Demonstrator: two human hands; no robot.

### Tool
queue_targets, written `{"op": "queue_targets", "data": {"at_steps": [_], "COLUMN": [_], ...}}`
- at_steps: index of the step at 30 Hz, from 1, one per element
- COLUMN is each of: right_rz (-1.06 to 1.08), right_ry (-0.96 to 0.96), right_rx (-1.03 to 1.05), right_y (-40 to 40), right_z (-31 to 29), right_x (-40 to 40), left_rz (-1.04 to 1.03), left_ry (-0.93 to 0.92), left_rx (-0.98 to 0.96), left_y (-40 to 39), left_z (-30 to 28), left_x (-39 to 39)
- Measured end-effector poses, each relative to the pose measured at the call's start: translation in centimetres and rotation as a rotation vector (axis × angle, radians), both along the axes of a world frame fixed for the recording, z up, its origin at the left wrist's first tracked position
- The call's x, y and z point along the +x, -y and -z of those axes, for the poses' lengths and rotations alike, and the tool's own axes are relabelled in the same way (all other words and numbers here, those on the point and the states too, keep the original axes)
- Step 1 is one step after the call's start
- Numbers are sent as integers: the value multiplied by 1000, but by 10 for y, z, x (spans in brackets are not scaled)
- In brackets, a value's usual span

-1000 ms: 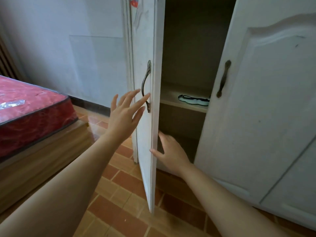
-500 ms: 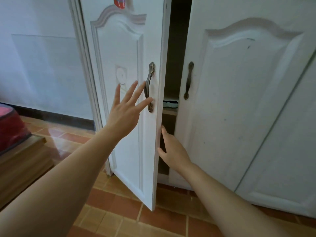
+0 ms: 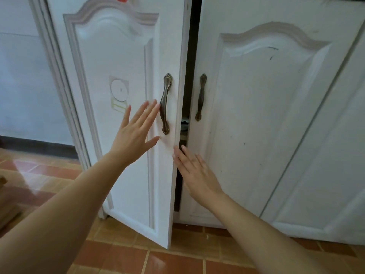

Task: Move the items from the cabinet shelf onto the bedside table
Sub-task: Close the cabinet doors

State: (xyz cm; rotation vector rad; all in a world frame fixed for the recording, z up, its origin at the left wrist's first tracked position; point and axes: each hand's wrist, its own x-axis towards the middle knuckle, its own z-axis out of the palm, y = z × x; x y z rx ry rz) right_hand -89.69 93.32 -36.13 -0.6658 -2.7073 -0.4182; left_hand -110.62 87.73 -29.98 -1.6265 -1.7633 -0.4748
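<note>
Two white-painted cabinet doors, each with a raised arched panel; paint scuffed and speckled on the right door [image 3: 266, 115]. Aged bronze handles, slender with cast finials: one on the left door [image 3: 118, 56] at [image 3: 165, 103], one on the right door at [image 3: 200, 96]. Round sticker [image 3: 119, 90] on the left panel. Glossy terracotta floor tiles [image 3: 177, 260].

Left door ajar; narrow dark gap [image 3: 189, 56] between door edges. Shelf edge [image 3: 183, 137] and a sliver of an item [image 3: 184, 125] visible through the gap, item type not identifiable.

Left hand [image 3: 132, 137] flat against the left door, fingers released and spread. Right hand [image 3: 197, 173] with fingers released and straight, fingertips at the left door's free edge.

Gap much narrower than 0.5 s ago; left door swung nearer closed.
</note>
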Motion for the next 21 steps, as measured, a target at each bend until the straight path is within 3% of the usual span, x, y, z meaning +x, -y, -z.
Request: {"op": "queue_targets", "data": {"at_steps": [5,21], "right_rz": [62,299], "right_ry": [22,147], "right_rx": [234,333], "right_y": [-18,-72], "right_z": [6,10], "right_x": [-8,-30], "left_rz": [-21,-171], "left_ry": [14,-135], "left_rx": [-2,-69], "left_y": [-19,-76], "left_z": [2,4], "left_x": [-11,-12]}}
